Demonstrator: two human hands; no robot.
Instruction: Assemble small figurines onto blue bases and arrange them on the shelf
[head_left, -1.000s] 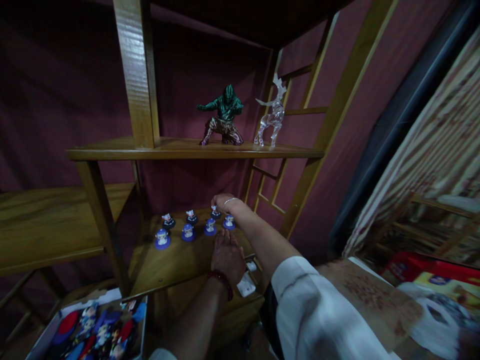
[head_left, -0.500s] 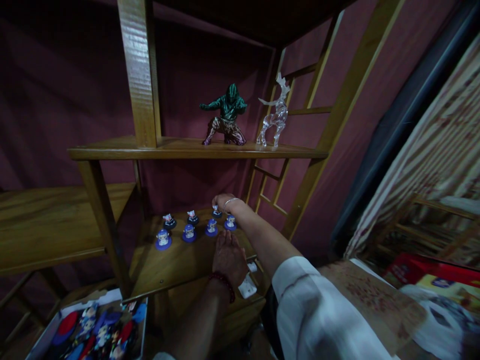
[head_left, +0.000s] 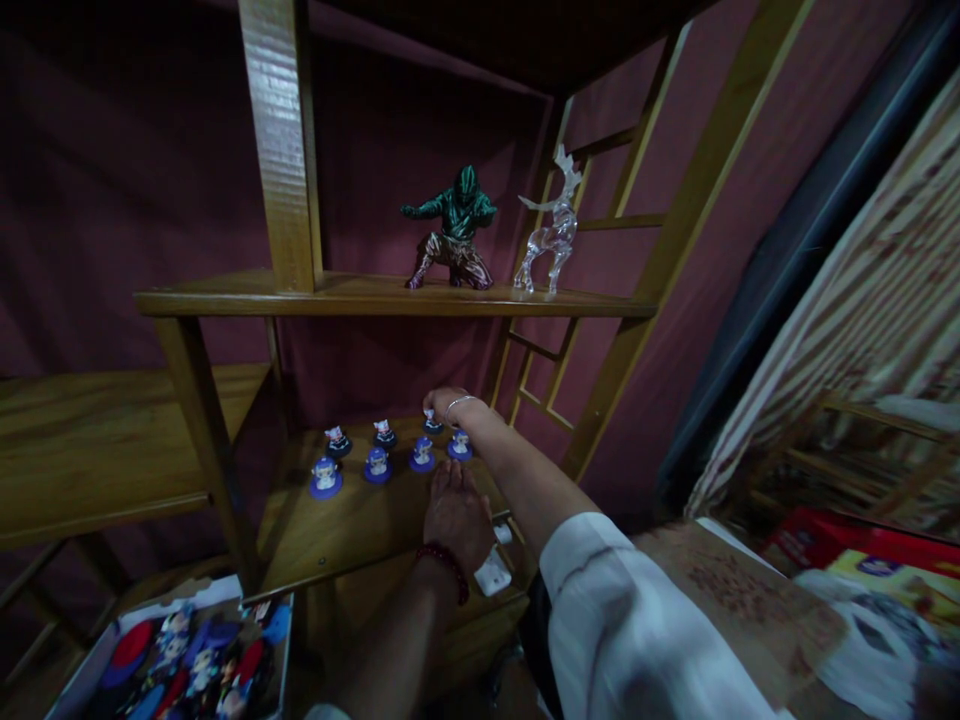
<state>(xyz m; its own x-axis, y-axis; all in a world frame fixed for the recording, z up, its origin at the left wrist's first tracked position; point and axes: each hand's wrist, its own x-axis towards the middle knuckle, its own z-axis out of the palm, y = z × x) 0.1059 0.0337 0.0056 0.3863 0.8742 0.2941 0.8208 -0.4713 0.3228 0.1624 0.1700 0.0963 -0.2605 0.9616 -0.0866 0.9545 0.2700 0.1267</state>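
My right hand, with a silver bangle on the wrist, reaches to the back of the lower shelf. Its fingers are closed on a small white-and-black figurine on a dark round base, partly hidden by them. Two similar dark-based figurines, one at the left and one in the middle, stand in the same back row. In front is a row of several purple-based figurines. My left hand, wearing a red bead bracelet, rests flat near the shelf's front with fingers stretched out, holding nothing.
On the upper shelf stand a green-and-purple crouching statue and a clear deer. An open box full of figurines sits low at the left. White paper pieces lie beside my left hand. A wooden post bounds the right.
The view has shifted very slightly. Both hands and the figurines keep their places.
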